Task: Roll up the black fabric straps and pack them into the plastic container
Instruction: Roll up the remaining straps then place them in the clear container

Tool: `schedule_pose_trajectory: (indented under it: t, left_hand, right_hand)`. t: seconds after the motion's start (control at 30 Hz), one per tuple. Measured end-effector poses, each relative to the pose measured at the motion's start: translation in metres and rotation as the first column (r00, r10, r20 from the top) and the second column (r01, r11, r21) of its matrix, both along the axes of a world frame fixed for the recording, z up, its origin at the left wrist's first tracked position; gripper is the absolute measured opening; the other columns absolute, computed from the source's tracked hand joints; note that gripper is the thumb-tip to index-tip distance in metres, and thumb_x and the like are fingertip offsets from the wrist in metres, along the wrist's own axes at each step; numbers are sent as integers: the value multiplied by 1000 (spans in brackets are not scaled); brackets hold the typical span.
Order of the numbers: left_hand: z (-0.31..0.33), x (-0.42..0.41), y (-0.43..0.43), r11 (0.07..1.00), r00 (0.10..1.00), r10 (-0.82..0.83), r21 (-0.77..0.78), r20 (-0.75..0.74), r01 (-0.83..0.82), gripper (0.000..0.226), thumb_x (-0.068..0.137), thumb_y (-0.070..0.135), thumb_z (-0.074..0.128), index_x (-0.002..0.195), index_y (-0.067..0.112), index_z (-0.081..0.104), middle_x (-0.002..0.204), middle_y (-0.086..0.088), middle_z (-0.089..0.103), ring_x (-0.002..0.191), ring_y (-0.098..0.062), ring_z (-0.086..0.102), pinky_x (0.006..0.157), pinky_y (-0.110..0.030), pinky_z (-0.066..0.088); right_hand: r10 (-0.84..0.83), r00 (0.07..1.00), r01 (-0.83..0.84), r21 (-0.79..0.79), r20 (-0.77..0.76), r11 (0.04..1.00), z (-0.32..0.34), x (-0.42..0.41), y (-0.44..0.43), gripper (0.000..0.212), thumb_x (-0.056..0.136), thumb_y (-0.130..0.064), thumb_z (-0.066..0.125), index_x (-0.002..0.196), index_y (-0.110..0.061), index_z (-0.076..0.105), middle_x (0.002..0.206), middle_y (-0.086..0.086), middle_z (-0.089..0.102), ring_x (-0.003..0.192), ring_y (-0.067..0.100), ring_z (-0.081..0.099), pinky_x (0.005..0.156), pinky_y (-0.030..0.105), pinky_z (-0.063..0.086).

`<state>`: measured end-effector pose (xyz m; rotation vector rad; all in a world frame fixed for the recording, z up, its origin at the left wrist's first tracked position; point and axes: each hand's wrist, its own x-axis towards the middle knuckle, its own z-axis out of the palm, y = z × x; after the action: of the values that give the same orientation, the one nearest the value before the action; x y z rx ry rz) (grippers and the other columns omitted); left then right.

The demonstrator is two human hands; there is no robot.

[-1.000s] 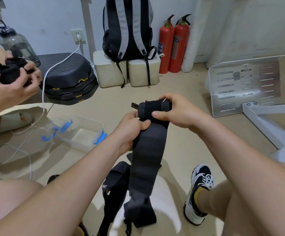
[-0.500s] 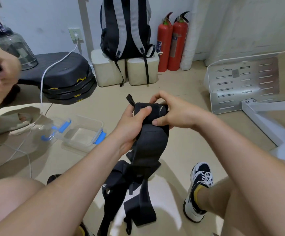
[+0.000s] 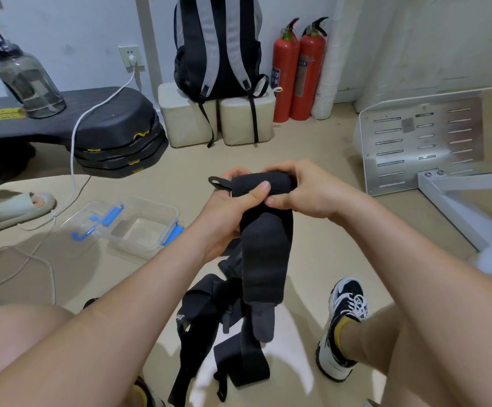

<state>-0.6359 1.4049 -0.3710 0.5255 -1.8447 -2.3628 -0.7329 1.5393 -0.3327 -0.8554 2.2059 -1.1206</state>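
**Strap roll part-wound, tail hanging free**

Both hands hold 1 black fabric strap [image 3: 268,254] above the floor. The left hand [image 3: 233,210] grips the rolled end, thumb pressed on top. The right hand [image 3: 309,195] is curled over the roll's other side. The unrolled tail hangs toward the other straps [image 3: 203,312] heaped on the floor. The plastic container [image 3: 139,232] sits open on the floor to the left, well apart.

Risks: slack thumb pressure would let the roll spring loose, uneven winding would cone it, and the tail may snag on the heap.
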Motion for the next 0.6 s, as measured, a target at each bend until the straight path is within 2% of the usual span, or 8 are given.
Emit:
schedule_pose_trajectory:
  t: [0.07,0.1,0.13,0.2,0.3,0.4,0.5,0.6]
  left_hand:
    - [0,1,0,999,999,33,-27,-18,-33,29,90,21,71,110,26,51,96,6,69,78,-9,69,56,-26,52]
    - [0,2,0,998,998,45,-33,-38,-47,29,89,17,71,109,26,50,98,4,68,78,-10,70,56,-25,52]
    - [-1,2,0,998,997,50,-39,-64,-53,30,89,13,70,108,25,50,100,1,68,79,-12,70,55,-24,52]
    - [0,3,0,997,994,41,-60,-101,-47,31,90,5,68,106,23,49,100,-5,68,79,-14,71,54,-22,52]
    - [-1,4,-2,994,994,6,-112,-109,-18,34,89,-3,65,104,24,49,96,-5,68,78,-15,69,56,-23,51]
    - [-4,5,-2,989,997,-14,-145,-75,3,40,90,-4,63,104,31,49,96,2,65,84,-15,67,61,-26,52]
    - [-7,5,-2,996,997,76,-34,-25,-76,49,88,-1,67,121,28,44,108,-2,67,93,-16,69,67,-28,56]
    - [-9,5,-3,978,978,205,-35,39,-203,60,80,19,81,127,18,44,110,-7,71,92,-19,73,71,-35,61]
  right_hand:
    - [48,986,-40,48,-160,998,0,3,-3,45,86,-9,75,125,-25,60,113,-3,65,110,18,61,97,35,52]
    - [60,982,-49,63,-178,997,1,3,-3,46,86,-10,74,126,-26,59,114,-3,64,109,18,61,92,34,53]
    - [62,990,-55,58,-125,997,1,3,-3,44,87,-9,73,125,-26,58,112,-2,63,106,19,62,82,33,56]
    - [47,988,-51,26,147,998,4,2,0,41,89,-2,68,123,-22,58,112,5,61,100,22,65,68,30,58]
    - [41,886,-31,-29,462,999,6,-4,4,41,89,0,67,127,-13,58,120,14,61,103,26,68,78,37,61]
    - [33,876,-2,-64,482,998,3,-5,1,36,90,-11,70,125,-8,62,116,13,65,103,22,68,85,38,60]
    - [-60,897,108,-86,439,990,-4,-3,-6,41,89,-9,72,127,-6,58,118,13,64,102,24,69,81,38,61]
    - [-130,848,257,-184,514,949,-6,1,-12,29,88,-4,71,113,-14,61,117,13,63,101,26,68,77,37,61]
